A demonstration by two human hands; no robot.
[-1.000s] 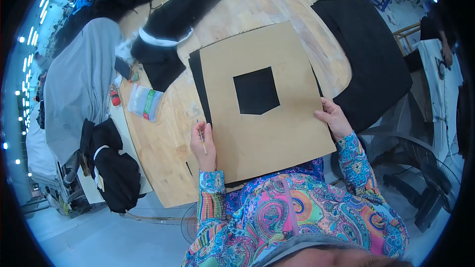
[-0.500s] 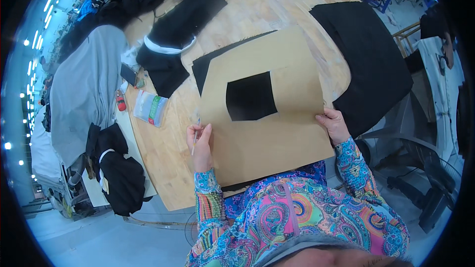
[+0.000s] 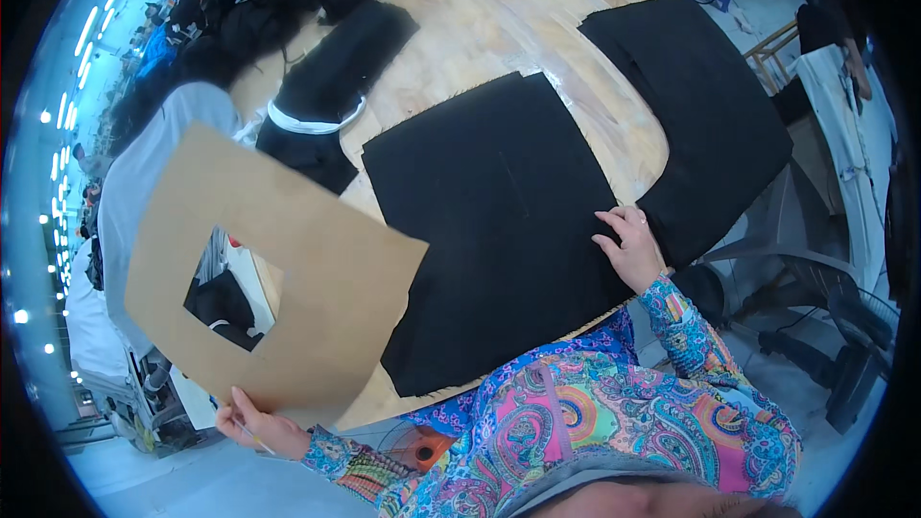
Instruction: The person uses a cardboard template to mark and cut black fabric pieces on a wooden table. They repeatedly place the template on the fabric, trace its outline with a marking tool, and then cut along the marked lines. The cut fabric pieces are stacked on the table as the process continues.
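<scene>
A brown cardboard template [image 3: 321, 269] with a square cut-out is held off to the left by its lower edge. My left hand [image 3: 264, 427] pinches that edge, with a slim pen-like stick [image 3: 245, 430] also among the fingers. In front of me a black fabric panel [image 3: 489, 221] lies flat on the table, with faint thin lines on its middle. My right hand [image 3: 631, 247] rests at the panel's right edge, its fingers bent and apart, gripping nothing that I can see.
A second stack of black fabric pieces [image 3: 705, 115] lies on the right of the wooden table [image 3: 460, 29]. Beyond the template are a black bundle with a white band [image 3: 321, 120] and a grey cloth [image 3: 168, 134]. A black fan [image 3: 815, 326] stands at the right.
My left hand has lifted the cardboard template off the black panel and swung it left and toward me. My right hand has let go of the template and stays near the panel's edge.
</scene>
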